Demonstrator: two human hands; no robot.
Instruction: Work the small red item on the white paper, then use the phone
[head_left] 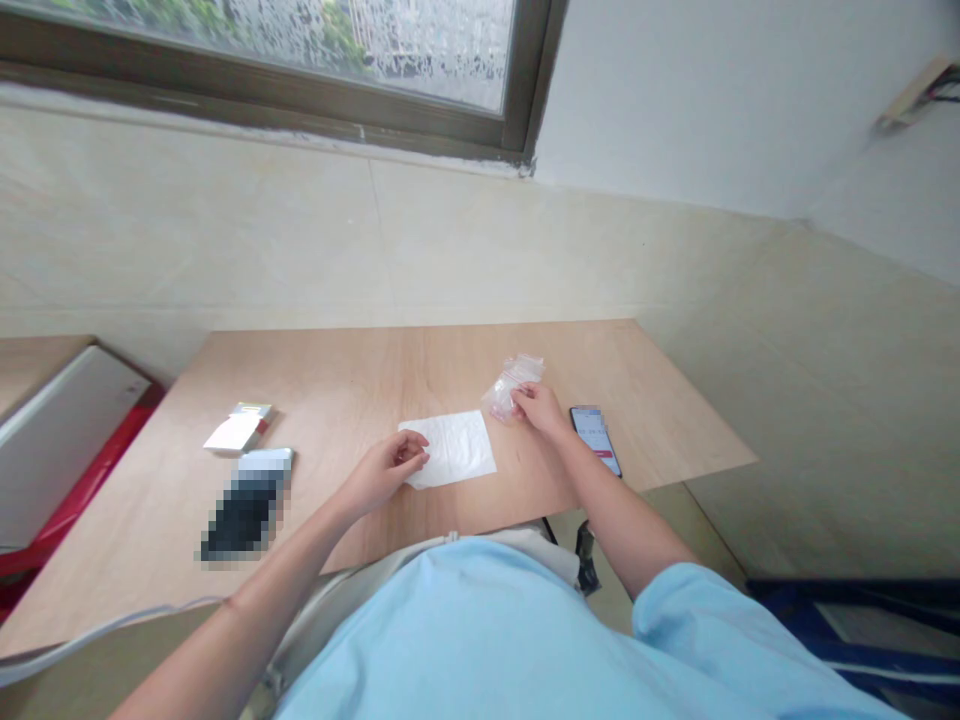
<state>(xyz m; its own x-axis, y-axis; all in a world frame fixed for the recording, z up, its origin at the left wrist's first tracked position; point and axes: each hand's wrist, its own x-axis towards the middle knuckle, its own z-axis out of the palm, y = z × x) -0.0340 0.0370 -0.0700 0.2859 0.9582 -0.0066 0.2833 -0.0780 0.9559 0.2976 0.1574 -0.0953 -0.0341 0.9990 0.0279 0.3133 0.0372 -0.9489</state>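
A white sheet of tissue paper [452,446] lies flat on the wooden table [352,370] in front of me. My left hand [382,470] rests at its left edge, fingers curled and pinching the sheet's near-left corner. My right hand [538,408] is to the right of the sheet, fingers closed on a small crumpled clear plastic bag [510,385] that lies on the table.
A phone with a lit screen [595,438] lies right of my right hand. At the left are a small white packet [237,430] and a blurred dark device [247,505]. A white and red box [60,440] stands at far left. A white cable [90,635] runs along the near edge.
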